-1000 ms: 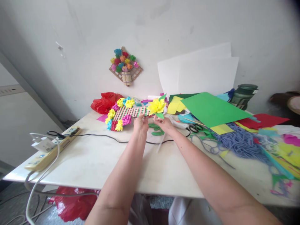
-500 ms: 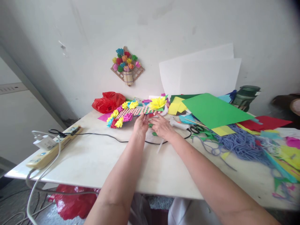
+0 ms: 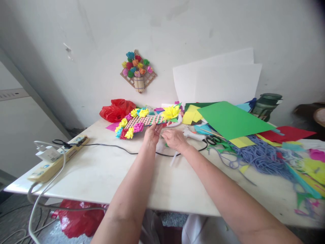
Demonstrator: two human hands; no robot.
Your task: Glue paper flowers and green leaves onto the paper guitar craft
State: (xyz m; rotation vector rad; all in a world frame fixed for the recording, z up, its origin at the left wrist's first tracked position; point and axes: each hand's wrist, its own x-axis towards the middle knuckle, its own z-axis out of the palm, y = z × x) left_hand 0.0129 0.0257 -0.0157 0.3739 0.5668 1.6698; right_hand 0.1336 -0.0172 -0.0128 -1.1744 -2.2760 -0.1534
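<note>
A woven strip mat (image 3: 146, 121) edged with small paper flowers lies at the back of the white table (image 3: 101, 173), its right end slightly raised. A big yellow paper flower (image 3: 171, 113) with green leaves sits on that end. My left hand (image 3: 151, 134) grips the mat's near edge just left of the yellow flower. My right hand (image 3: 174, 139) is beside it, palm down, fingers curled toward the table over small green paper bits; what they pinch is hidden.
Right of my hands lie a glue gun (image 3: 194, 135), scissors (image 3: 212, 139), a green paper sheet (image 3: 231, 120) and tangled blue yarn (image 3: 261, 154). A black cable (image 3: 114, 147) runs to a power strip (image 3: 59, 158) at the left edge. A red bag (image 3: 117, 110) sits behind.
My right hand let go of the yellow flower, which now sits on the mat's end, and dropped to the table. My left hand stayed on the mat.
</note>
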